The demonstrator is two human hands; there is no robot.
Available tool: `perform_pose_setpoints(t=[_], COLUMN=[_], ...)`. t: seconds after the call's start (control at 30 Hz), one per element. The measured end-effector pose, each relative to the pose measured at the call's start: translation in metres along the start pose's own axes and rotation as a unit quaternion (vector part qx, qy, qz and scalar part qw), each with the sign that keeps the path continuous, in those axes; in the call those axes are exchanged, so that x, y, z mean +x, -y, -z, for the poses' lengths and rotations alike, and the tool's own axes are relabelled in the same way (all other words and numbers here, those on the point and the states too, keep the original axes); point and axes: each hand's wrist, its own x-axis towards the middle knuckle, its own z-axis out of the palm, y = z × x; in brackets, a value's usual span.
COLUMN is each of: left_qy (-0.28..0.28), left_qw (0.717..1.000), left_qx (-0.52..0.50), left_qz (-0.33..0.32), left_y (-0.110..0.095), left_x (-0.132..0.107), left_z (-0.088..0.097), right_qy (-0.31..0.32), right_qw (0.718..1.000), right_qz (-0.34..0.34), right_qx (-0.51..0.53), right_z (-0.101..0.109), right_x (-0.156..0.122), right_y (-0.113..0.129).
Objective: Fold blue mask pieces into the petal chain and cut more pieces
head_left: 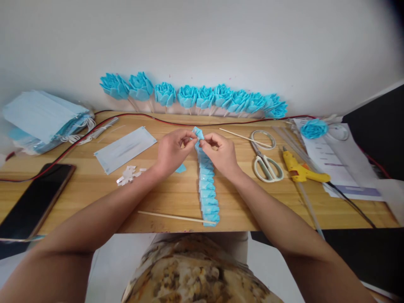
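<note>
Mottled brown-and-cream cloth (pixel 198 273), soft and rumpled, bulges up nearest the camera, just below the edge of the wood-grain table (pixel 170 198). Straight ahead, at the table's middle, both hands are pinching one small blue piece (pixel 198 133): left hand (pixel 175 149) and right hand (pixel 222 153) both have thumb and fingertips closed on it. It's thin, creased stuff, sitting at the far end of a long blue strip (pixel 207 185) of overlapping folds, kinda like scales, running toward the person. Can't tell if the two are joined.

A slim pale stick (pixel 170 216) lies with one tip over the strip's near end. Left of it all: a blue scrap (pixel 181 169), a little heap of white snippets (pixel 128 174) and a flat, pleated-looking mask (pixel 125 149). Right side has white-handled scissors (pixel 268 168) and a chunky yellow plastic glue gun (pixel 303 170). Farther out, ruffled blue flowers (pixel 187 97) on thin stems line the wall, a floppy mask stack (pixel 44 115) slumps far left, and a glossy black phone (pixel 36 200) lies nearer.
</note>
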Motion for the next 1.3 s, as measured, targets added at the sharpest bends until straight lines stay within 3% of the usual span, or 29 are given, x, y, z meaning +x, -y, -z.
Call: perform_pose_setpoints(t=[0.37,1.3], left_qy=[-0.001,0.015], left_qw=[0.999,0.999], left_qx=[0.038,0.031], left_qz=[0.011,0.025], left_y=[-0.0008,-0.0034], left_x=[-0.0016,-0.0014], left_z=[-0.0006,-0.0011], right_qy=[-0.020,-0.029], right_qw=[0.989,0.981], right_qz=[0.092,0.130], right_qx=[-0.115,-0.138], right_z=[-0.0018,-0.0027], right_x=[-0.0031,-0.0031], right_y=[-0.0038,-0.0070])
